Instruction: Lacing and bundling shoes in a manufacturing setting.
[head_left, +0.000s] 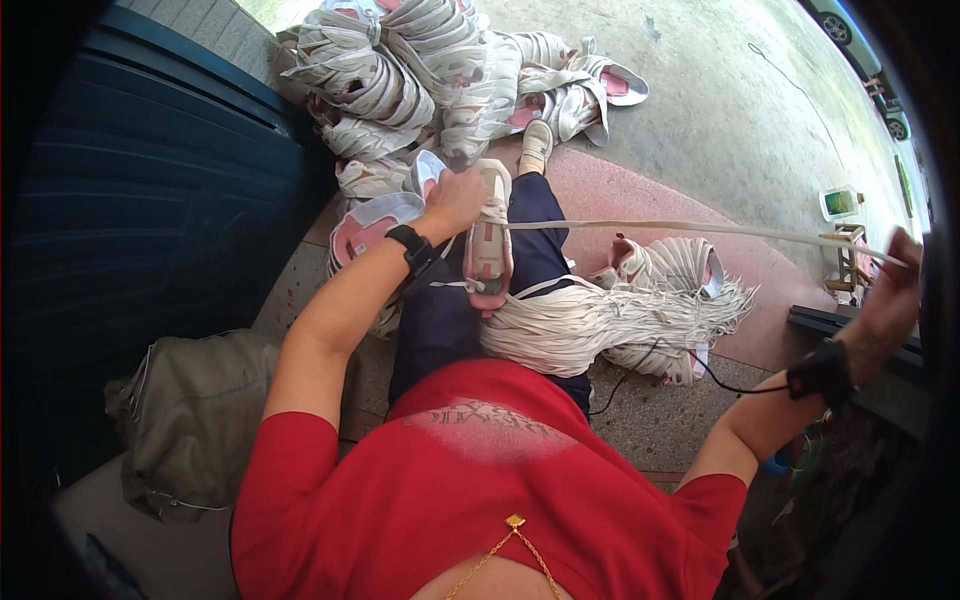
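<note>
Lace (690, 226) runs from the shoe (489, 255) beside the left hand (457, 203), whose curled fingers' hold I can't tell, to the right hand (891, 297), whose fingers pinch it.

Smooth, matt cloth lace (650, 225)

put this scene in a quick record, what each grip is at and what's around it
shoe: pale and pink, over the dark trousers
left grip: at the shoe's edge, fingertips hidden
right grip: holding a lace, out to the right
lace: pale, stretched between shoe and right grip
lace bundle: right of the shoe
shoe pile: ahead
bag: grey-green, to the left
</note>
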